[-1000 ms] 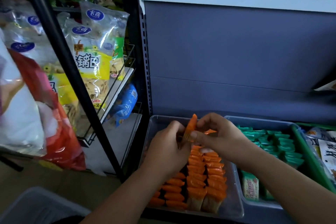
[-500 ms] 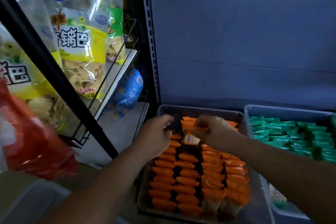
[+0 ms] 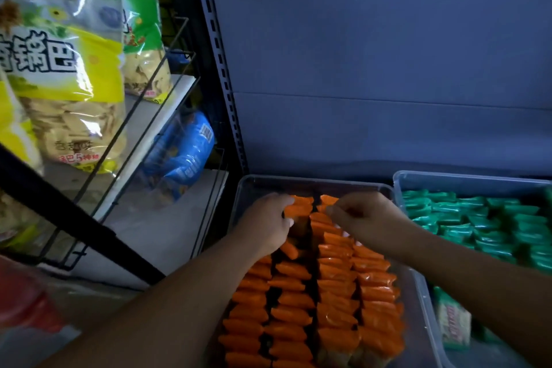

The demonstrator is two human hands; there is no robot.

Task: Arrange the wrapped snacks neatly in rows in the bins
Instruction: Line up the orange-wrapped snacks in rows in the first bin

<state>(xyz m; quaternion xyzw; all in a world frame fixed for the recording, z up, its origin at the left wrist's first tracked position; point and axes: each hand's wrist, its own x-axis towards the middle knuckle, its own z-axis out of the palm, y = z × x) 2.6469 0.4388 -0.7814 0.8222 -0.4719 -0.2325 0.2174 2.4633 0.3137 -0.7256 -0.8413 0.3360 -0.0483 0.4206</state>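
A clear plastic bin (image 3: 313, 183) holds several rows of orange wrapped snacks (image 3: 334, 293), stacked on edge. My left hand (image 3: 265, 224) reaches to the far end of the left rows and its fingers curl onto an orange snack (image 3: 298, 206) there. My right hand (image 3: 364, 219) is at the far end of the right rows, fingers curled, pinching the edge of another orange snack (image 3: 328, 199). Both hands sit low in the bin, close to its back wall.
A second clear bin (image 3: 448, 180) on the right holds green wrapped snacks (image 3: 478, 218). A wire rack (image 3: 167, 92) on the left carries large yellow snack bags (image 3: 68, 83) and a blue bag (image 3: 182, 155). A grey back panel rises behind the bins.
The raised orange snack has come down into the rows. Both hands have moved toward the back of the bin, and the view has tilted down and closer.
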